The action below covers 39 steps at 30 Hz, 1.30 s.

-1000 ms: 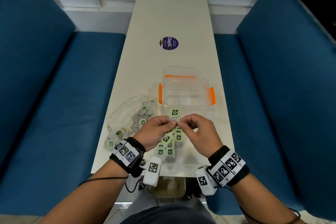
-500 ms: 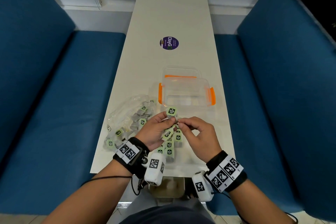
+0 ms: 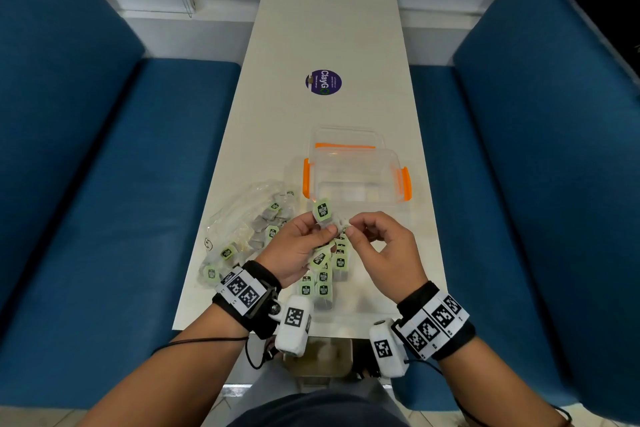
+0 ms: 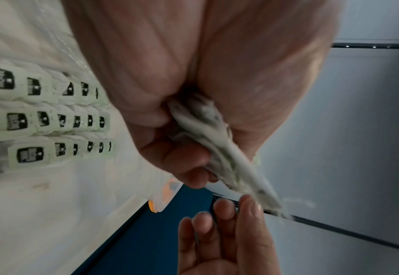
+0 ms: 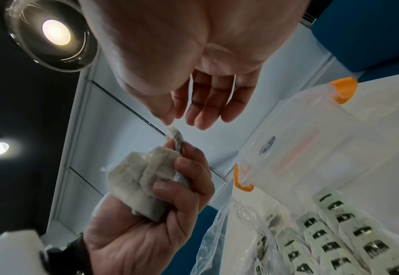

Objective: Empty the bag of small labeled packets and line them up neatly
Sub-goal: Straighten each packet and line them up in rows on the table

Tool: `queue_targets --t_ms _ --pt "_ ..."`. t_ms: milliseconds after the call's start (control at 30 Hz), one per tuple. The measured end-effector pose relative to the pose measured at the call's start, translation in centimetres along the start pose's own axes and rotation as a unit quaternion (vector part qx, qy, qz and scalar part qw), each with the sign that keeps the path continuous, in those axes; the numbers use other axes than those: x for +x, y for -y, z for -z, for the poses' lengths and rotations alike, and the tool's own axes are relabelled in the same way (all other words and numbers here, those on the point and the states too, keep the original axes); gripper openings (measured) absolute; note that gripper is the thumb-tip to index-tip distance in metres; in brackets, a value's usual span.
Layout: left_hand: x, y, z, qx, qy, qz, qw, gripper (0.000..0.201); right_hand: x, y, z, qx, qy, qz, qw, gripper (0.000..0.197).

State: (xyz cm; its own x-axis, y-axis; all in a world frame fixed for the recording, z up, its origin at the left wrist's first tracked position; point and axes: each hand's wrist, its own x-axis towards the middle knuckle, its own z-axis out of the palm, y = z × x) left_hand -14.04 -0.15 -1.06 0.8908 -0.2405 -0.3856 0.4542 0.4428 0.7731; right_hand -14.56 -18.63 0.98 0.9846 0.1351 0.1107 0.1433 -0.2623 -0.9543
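Overhead, the left hand [image 3: 298,251] grips a small bunch of packets [image 3: 327,218] above the rows [image 3: 323,279] on the table [image 3: 329,28]; the right hand [image 3: 384,246] pinches at a corner. The bag [image 3: 242,229], still part full, lies left. Best to peel off one packet while holding the rest firm. From the left wrist, the bunch [image 4: 217,143] blurs. From the right wrist, the pinched tip [image 5: 173,133] hides between fingertips, so how many packets are held is unclear.

Bag [image 3: 242,229] lies left of the rows of packets [image 3: 325,282] (container [image 3: 356,177] behind).
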Motion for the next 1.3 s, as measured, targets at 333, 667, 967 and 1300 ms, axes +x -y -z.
queue_targets --t_ms 333,667,967,1300 --pt "-0.2 -0.4 0.4 0.048 0.038 -0.019 0.998 0.041 1.4 0.6 0.5 -0.029 0.081 -0.010 0.996 0.004" --pt "-0.6 -0.5 -0.2 0.038 0.055 -0.029 0.997 0.016 0.6 1.0 0.6 0.062 0.093 -0.078 0.991 0.008" --pt "-1.1 -0.9 -0.6 0.016 0.061 -0.024 0.998 0.022 -0.4 1.5 0.5 0.082 0.095 -0.061 0.990 0.013" --pt "-1.0 -1.0 -1.0 0.030 0.016 -0.029 0.999 0.015 -0.8 2.0 0.3 0.022 0.046 0.034 0.998 0.020"
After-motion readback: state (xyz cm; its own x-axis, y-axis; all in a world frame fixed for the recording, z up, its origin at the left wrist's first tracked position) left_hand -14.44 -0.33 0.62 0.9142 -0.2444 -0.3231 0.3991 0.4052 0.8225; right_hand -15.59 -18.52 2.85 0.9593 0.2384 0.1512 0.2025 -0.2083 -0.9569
